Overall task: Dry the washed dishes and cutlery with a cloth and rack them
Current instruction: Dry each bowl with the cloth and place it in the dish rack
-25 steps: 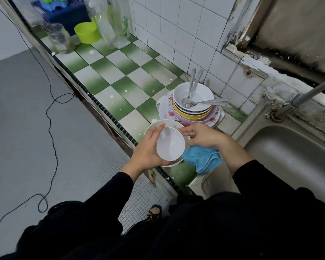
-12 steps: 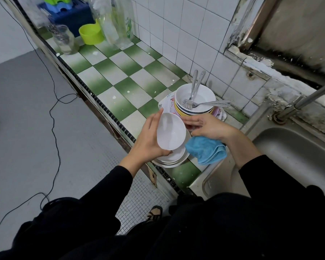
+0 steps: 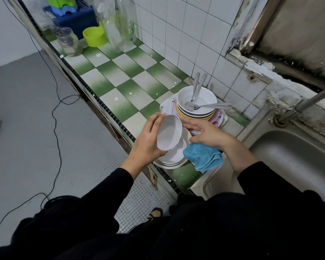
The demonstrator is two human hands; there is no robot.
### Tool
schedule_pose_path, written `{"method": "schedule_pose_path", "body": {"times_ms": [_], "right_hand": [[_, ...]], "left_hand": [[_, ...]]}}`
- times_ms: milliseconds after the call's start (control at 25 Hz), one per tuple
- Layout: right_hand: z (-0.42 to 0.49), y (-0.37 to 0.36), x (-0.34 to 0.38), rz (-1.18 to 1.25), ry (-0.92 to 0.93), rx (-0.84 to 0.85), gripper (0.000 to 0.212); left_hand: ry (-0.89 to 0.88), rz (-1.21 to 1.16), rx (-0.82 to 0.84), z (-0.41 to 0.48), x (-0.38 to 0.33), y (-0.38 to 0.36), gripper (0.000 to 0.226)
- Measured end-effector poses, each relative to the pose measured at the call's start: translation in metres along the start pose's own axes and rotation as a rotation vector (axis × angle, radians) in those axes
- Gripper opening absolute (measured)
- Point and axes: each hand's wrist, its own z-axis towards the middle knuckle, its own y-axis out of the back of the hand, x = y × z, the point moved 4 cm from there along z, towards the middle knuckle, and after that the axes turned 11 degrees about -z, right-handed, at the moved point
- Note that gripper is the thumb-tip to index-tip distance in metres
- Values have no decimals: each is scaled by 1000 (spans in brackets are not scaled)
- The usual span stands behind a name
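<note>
On the green-checked counter [image 3: 120,85] stand a glass jar [image 3: 68,42], a lime-green cup [image 3: 94,37] and clear bottles [image 3: 120,25].

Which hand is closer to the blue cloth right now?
Right. The right hand holds the blue cloth under its palm; the left hand is apart from it, across the plate stack, gripping a small white bowl.

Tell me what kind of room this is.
Probably a home kitchen: a steel sink with a tap beside a green-and-white tiled counter, and a stack of bowls and plates with forks in the top bowl.
</note>
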Motion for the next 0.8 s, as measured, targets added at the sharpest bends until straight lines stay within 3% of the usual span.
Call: {"method": "schedule_pose_path", "body": {"times_ms": [200, 800], "right_hand": [[-1, -5, -1, 27, 51, -16, 89], [-12, 5, 0, 187, 137, -103, 98]], "left_hand": [[-91, 74, -32, 3, -4, 1, 89], [-370, 329, 1, 31, -29, 27, 96]]}}
